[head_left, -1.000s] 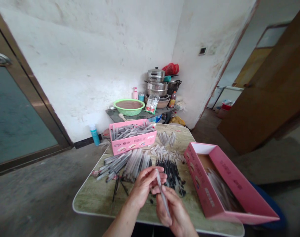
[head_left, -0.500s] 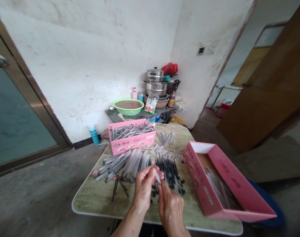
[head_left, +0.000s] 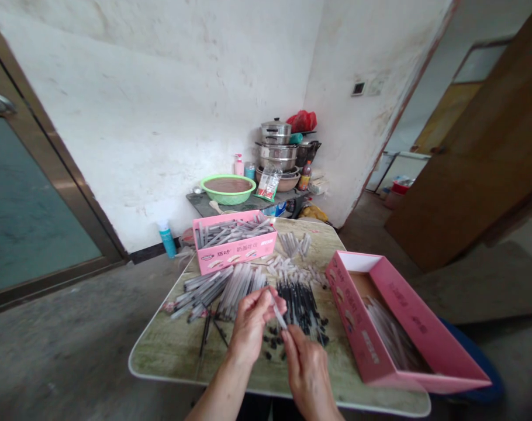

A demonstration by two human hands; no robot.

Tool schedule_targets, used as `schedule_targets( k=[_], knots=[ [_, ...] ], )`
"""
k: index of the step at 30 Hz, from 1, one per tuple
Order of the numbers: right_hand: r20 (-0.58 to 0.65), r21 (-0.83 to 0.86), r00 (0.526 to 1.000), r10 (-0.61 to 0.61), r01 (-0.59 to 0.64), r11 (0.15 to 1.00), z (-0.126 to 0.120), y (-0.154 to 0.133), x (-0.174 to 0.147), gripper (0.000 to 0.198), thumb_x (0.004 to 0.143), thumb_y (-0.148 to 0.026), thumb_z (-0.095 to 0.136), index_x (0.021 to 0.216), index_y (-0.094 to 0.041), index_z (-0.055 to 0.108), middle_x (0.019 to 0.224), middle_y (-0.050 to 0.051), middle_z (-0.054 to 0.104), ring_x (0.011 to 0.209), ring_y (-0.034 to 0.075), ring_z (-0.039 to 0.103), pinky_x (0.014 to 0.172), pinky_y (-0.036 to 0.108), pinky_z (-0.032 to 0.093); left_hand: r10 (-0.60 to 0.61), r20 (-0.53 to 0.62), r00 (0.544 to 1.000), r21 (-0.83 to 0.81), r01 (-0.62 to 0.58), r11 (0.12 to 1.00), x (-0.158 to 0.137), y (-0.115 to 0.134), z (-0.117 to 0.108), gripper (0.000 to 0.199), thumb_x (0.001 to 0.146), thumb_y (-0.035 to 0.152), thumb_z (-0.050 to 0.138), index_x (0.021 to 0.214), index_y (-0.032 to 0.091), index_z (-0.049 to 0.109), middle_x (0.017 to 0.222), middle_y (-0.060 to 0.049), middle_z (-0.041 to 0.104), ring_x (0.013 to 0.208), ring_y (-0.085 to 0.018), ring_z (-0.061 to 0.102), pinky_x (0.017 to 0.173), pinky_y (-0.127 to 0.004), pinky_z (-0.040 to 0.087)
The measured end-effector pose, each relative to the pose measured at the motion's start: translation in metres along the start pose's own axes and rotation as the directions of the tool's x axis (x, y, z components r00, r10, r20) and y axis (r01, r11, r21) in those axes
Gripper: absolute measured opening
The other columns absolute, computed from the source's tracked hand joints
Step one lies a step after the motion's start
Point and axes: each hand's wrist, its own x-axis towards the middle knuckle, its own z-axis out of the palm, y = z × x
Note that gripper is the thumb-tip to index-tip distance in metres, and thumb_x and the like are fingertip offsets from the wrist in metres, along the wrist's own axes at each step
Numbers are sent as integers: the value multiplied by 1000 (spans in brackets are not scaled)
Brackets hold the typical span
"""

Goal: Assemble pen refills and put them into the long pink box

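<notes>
- Translucent pen barrel (head_left: 279, 314) is held between left hand (head_left: 249, 321) and right hand (head_left: 308, 361), both touching.
- Far end is pinched by left fingertips, near end gripped by right; long axis is slanted from left fingers toward right.
- Black pen parts (head_left: 297, 299) are spread beyond right hand, loose barrels (head_left: 240, 285) beyond left.

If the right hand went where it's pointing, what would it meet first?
The right hand would probably meet the left hand, at the far end of the pale tube; depth is unclear.
</notes>
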Motion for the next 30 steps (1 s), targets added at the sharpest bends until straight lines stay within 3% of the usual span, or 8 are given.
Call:
schedule_targets(
  k=[5, 8, 12, 15, 18, 22, 27, 30],
  knots=[
    [-155, -490, 975, -157, 62, 869, -22, 10, -5, 47, 97, -42, 30, 90, -14, 67, 53, 7, 63, 44, 16, 60, 45, 22, 34, 210, -146, 967, 173, -184, 968, 35, 11, -15, 37, 72, 44, 70, 90, 11, 67, 76, -8, 71, 64, -18, 66, 61, -28, 54],
    [-312, -645, 944, -110, -125, 754, -64, 8, 9, 54, 95, -49, 28, 94, -14, 69, 57, 10, 67, 46, 21, 62, 45, 25, 36, 182, -113, 977, 355, -131, 926, 59, 0, -22, 39, 74, 45, 66, 97, 13, 67, 73, -7, 71, 54, -17, 62, 46, -25, 48],
    [-475, -763, 877, 69, -449, 464, -129, 11, 38, 47, 90, -50, 36, 104, -20, 70, 66, 14, 70, 52, 26, 64, 46, 30, 37, 159, -78, 984, 492, -101, 865, 90, -29, -27, 23, 74, 33, 63, 90, 16, 66, 69, -5, 69, 53, -18, 62, 49, -29, 50],
    [-468, -777, 864, 187, -503, 379, -158, 26, 51, 42, 87, -49, 41, 98, -23, 72, 73, 16, 72, 57, 28, 65, 48, 33, 38, 160, -70, 985, 514, -102, 852, 108, -42, -25, 11, 70, 24, 65, 78, 16, 65, 65, -4, 67, 55, -19, 63, 55, -32, 51],
    [-427, -784, 877, 221, -481, 392, -165, 38, 54, 39, 86, -45, 44, 97, -20, 72, 80, 17, 71, 65, 29, 66, 52, 35, 41, 204, -82, 975, 541, -128, 831, 116, -40, -23, 12, 67, 20, 66, 79, 17, 66, 67, -5, 68, 68, -22, 66, 66, -33, 51],
    [-465, -777, 885, 17, -417, 471, -150, 27, 49, 40, 88, -41, 40, 106, -17, 66, 101, 17, 68, 79, 29, 65, 59, 35, 44, 307, -111, 945, 560, -196, 805, 102, -31, -27, 28, 73, 23, 63, 100, 17, 65, 93, -11, 71, 95, -26, 64, 82, -35, 49],
    [-285, -567, 959, -8, -161, 808, -87, 5, 48, 34, 88, -42, 44, 96, -18, 67, 83, 9, 72, 69, 22, 67, 62, 28, 44, 406, -52, 912, 492, -330, 806, 57, -29, -47, 38, 82, 37, 57, 115, 17, 61, 111, -14, 66, 93, -25, 65, 80, -35, 53],
    [-23, -482, 996, 86, -86, 872, -34, 9, 55, 26, 89, -34, 46, 93, -18, 67, 78, 8, 72, 73, 21, 67, 64, 25, 43, 401, -65, 914, 514, -314, 798, 37, -25, -61, 41, 82, 40, 59, 116, 17, 60, 105, -13, 68, 87, -24, 67, 77, -34, 55]
  ],
)
